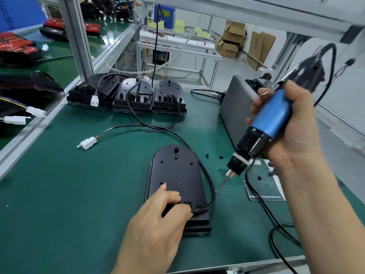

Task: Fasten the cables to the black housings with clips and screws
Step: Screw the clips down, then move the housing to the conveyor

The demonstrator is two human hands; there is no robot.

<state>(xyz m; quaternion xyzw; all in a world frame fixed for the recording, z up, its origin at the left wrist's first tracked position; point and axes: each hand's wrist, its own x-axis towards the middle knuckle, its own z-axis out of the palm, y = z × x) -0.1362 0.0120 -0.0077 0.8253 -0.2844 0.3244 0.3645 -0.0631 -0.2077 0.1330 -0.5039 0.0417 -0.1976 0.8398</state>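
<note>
Four black housings are on the green mat (79, 194): three stand in a row (128, 95) at 11 o'clock of the frame, and the near housing (177, 186), the one being worked, lies flat just below centre towards 6 o'clock. Its cable (209, 180) leaves the near end by the thumb, runs up the housing's 3 o'clock edge and trails off to a white connector (87, 143) at 9 o'clock. The left hand (158, 220) holds the housing's near end with its fingers curled round a raised dark part; whether a clip sits under them cannot be told. The right hand (292, 131), at 3 o'clock, is wrapped fully round the blue electric screwdriver (270, 119), whose bit slants down and stops just beside the cable, clear of the housing. Loose small black parts (207, 156), probably clips or screws, lie at 2 o'clock of the housing, with more on a dark pad (264, 186) at 4 o'clock. Step in hand, by judgement: cable held in position, driver on approach. The next move calls for bringing the bit upright over the fixing point beside the left thumb while the cable is kept pressed down.
</note>
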